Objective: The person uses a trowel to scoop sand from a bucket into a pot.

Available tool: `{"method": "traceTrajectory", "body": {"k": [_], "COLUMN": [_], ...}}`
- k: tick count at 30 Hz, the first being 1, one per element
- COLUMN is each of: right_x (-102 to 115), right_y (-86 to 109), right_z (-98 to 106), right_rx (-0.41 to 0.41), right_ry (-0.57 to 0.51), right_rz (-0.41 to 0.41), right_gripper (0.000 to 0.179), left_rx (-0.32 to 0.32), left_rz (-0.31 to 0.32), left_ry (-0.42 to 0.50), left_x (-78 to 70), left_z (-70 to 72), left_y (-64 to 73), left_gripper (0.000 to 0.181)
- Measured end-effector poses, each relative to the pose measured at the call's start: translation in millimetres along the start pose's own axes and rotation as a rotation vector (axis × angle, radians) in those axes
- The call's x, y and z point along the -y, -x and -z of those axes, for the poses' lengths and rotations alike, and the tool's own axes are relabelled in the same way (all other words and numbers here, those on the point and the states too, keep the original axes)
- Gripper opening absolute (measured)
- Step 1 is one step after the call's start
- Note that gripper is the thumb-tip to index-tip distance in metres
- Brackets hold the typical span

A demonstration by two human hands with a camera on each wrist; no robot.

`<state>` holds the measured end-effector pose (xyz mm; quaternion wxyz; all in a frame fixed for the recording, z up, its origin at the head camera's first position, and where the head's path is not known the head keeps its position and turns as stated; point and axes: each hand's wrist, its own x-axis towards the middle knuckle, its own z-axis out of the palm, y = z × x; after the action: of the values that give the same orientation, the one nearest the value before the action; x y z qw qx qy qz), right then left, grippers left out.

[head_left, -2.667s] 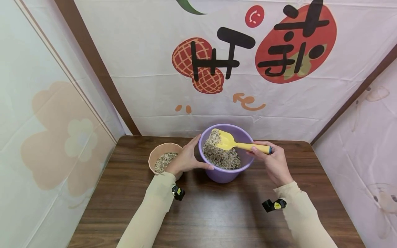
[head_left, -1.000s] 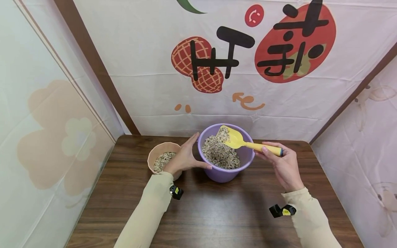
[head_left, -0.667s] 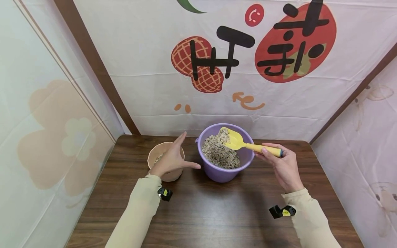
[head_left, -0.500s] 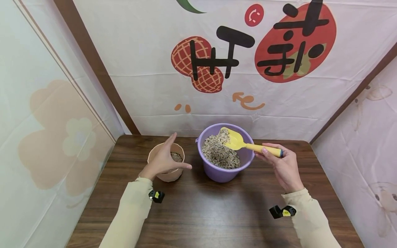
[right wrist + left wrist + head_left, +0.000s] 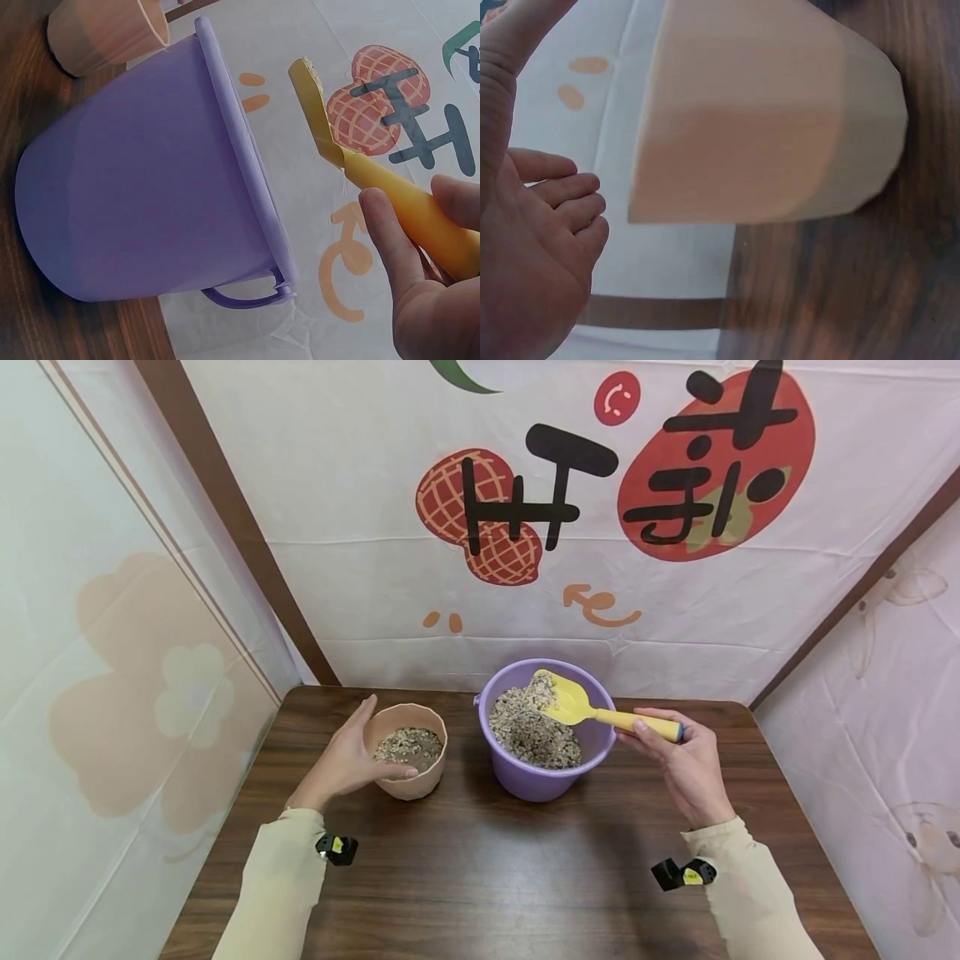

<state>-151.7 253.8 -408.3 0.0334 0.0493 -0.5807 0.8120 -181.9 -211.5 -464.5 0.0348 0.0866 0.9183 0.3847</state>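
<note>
My right hand [image 5: 686,764] grips a yellow toy shovel [image 5: 566,697] by its handle. The shovel's blade carries a heap of pale, gravel-like grains and is held above the purple bucket [image 5: 534,781]; the right wrist view shows the blade [image 5: 311,105] clear of the bucket's rim. More grains [image 5: 532,735] lie inside the bucket. At the left, my left hand [image 5: 348,760] is spread beside the peach pot [image 5: 411,787], its thumb crossing in front of the rim. In the left wrist view the fingers [image 5: 570,199] stand apart from the pot's wall. Grains [image 5: 408,747] partly fill the pot.
Pot and bucket stand side by side on a dark wooden table [image 5: 495,877], a gap between them. A printed white cloth [image 5: 360,593] hangs right behind the table, with further cloth walls to the left and right. The bucket's handle [image 5: 240,300] hangs at its side.
My left hand has let go of the bucket's rim and moved left, past the pot's opening, to its left side. The right hand first shifted right with the loaded shovel, then stayed nearly still.
</note>
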Motion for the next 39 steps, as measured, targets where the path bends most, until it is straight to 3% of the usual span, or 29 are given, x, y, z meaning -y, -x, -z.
{"method": "traceTrajectory", "body": {"k": [11,19,26,39], "right_x": [-1,-4,-8,-24], "right_y": [0.0,-2.3,-5.0,-11.4], "right_z": [-4,-13,-33,-80], "right_rx": [-0.018,0.018,0.043,0.106], "right_ry": [0.064,0.047,0.037,0.047], "right_rz": [-0.017,-0.019,-0.041,-0.075], "right_gripper": [0.035,0.030,0.036,0.028], "left_rx": [-0.003,0.004,-0.013,-0.047], "left_rz": [0.001,0.032,0.030,0.026], "left_ry": [-0.022,0.007,0.034,0.101], "left_x": [22.5,31.2,35.0,39.7], "left_z": [-8.7,-14.2,-16.7,-22.9], "left_y": [5.6,6.9,6.0,5.6], "left_gripper": [0.144,0.143,0.141,0.138]}}
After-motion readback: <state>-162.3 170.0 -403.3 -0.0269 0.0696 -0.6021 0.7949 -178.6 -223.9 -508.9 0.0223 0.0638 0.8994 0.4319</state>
